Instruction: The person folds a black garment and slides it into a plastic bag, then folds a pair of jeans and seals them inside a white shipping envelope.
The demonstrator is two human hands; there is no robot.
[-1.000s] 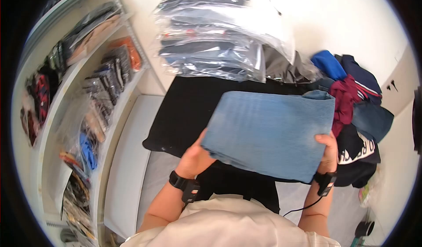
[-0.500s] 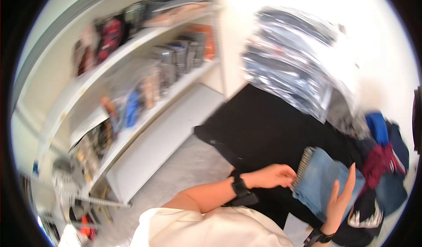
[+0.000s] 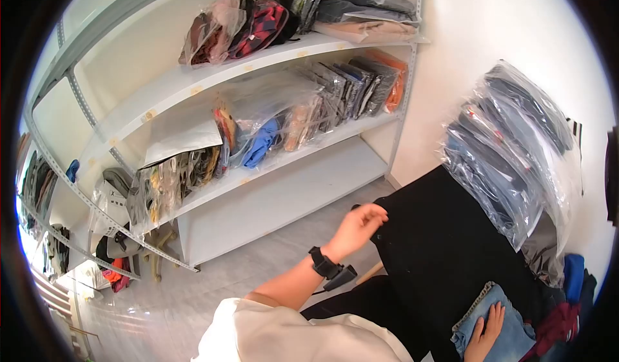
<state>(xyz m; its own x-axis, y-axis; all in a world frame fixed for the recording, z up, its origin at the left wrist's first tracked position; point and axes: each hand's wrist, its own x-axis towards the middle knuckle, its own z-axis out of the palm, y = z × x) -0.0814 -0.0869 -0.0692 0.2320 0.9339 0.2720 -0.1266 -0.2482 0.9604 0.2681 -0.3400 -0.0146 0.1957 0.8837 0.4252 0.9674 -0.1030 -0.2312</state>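
Note:
A folded pair of light blue jeans [image 3: 509, 326] lies on the black-covered table [image 3: 445, 246] at the lower right. My right hand [image 3: 485, 332] rests flat on the jeans, fingers spread. My left hand [image 3: 356, 228] hovers at the table's left edge with fingers loosely curled and nothing in it; a black band sits on its wrist.
White shelves [image 3: 271, 162] at the left carry bagged clothes on three levels. A tall stack of bagged garments [image 3: 509, 162] leans on the table by the white wall. Loose blue and maroon clothes [image 3: 570, 297] pile at the far right. Grey floor lies below the shelves.
The view has swung left toward the shelves. The jeans went from held up in both hands to lying on the table. My left hand has let go and moved left.

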